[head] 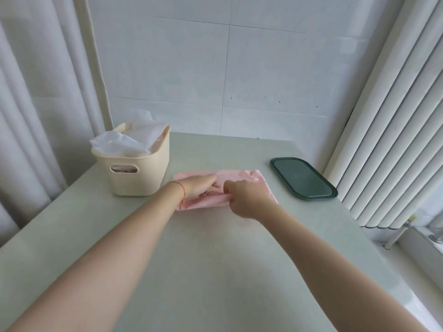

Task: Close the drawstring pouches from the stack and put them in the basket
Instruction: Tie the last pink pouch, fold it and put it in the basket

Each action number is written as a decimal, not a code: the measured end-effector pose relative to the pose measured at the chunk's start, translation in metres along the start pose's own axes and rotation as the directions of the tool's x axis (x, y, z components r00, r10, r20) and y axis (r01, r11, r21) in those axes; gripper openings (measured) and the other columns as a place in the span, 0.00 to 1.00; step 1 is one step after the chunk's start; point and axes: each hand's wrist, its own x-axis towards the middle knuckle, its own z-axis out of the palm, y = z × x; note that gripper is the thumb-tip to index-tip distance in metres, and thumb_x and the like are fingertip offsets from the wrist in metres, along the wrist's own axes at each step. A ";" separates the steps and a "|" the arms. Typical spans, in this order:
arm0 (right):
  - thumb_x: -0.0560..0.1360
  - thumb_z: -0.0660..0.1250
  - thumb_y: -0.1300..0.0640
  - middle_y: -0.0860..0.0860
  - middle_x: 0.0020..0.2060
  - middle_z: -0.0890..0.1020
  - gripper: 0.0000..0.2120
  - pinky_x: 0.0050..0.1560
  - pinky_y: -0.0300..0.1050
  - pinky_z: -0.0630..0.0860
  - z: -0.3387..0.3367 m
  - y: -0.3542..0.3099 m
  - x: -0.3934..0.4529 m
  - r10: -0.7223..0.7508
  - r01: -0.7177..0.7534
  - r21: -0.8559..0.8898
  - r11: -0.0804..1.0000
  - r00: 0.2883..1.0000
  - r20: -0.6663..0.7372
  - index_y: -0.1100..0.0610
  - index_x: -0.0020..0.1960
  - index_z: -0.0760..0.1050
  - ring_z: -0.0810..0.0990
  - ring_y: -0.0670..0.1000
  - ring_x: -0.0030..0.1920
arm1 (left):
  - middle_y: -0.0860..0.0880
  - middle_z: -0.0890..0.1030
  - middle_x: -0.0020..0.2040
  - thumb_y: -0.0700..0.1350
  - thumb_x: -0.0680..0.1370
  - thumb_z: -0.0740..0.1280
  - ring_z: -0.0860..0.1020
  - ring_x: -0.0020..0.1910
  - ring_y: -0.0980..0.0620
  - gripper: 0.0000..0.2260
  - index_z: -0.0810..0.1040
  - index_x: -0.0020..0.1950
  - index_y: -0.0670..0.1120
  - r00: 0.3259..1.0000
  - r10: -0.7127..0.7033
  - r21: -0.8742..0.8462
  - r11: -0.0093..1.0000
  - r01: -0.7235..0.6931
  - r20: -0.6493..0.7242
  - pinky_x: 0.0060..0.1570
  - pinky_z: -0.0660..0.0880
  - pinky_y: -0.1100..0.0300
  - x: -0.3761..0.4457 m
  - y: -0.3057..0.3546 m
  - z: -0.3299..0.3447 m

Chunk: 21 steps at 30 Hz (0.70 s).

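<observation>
A pink drawstring pouch (239, 177) lies flat on the pale green table (215, 259), to the right of the basket. My left hand (200, 186) rests on its left part, fingers stretched toward the middle. My right hand (244, 196) has curled fingers that pinch the pouch's near edge at the centre. A cream plastic basket (141, 168) with a handle slot stands at the table's back left, holding white and pink pouches (127, 142) that stick out above its rim. The near part of the pink pouch is hidden under both hands.
A dark green oval tray (302, 178) lies at the table's right edge, beside the white vertical blinds (388, 128). White curtains hang at the left. A tiled wall stands behind the table.
</observation>
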 end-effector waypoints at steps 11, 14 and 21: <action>0.79 0.57 0.51 0.51 0.48 0.76 0.14 0.50 0.49 0.65 -0.024 0.013 0.091 0.148 -0.145 -0.045 0.988 0.987 0.069 0.57 0.61 0.69 0.72 0.54 0.48 | 0.46 0.82 0.48 0.49 0.76 0.56 0.77 0.51 0.44 0.15 0.81 0.47 0.45 0.642 0.485 0.408 0.869 -0.280 -0.594 0.52 0.72 0.52 -0.007 0.035 -0.027; 0.82 0.49 0.47 0.55 0.59 0.77 0.19 0.58 0.53 0.65 0.005 0.018 0.104 0.160 -0.161 0.004 0.987 0.981 0.109 0.56 0.65 0.69 0.75 0.56 0.57 | 0.48 0.78 0.63 0.49 0.81 0.56 0.73 0.63 0.47 0.16 0.78 0.63 0.49 0.725 0.513 0.563 0.799 -0.208 -0.460 0.63 0.67 0.53 0.023 0.017 -0.010; 0.82 0.44 0.44 0.49 0.73 0.68 0.23 0.72 0.52 0.56 0.059 0.033 0.099 0.127 -0.149 0.219 0.964 0.986 0.110 0.46 0.73 0.65 0.63 0.51 0.73 | 0.52 0.63 0.77 0.59 0.82 0.44 0.58 0.76 0.47 0.22 0.61 0.75 0.61 0.895 0.284 0.571 0.820 -0.040 -0.344 0.73 0.53 0.48 0.066 -0.034 0.024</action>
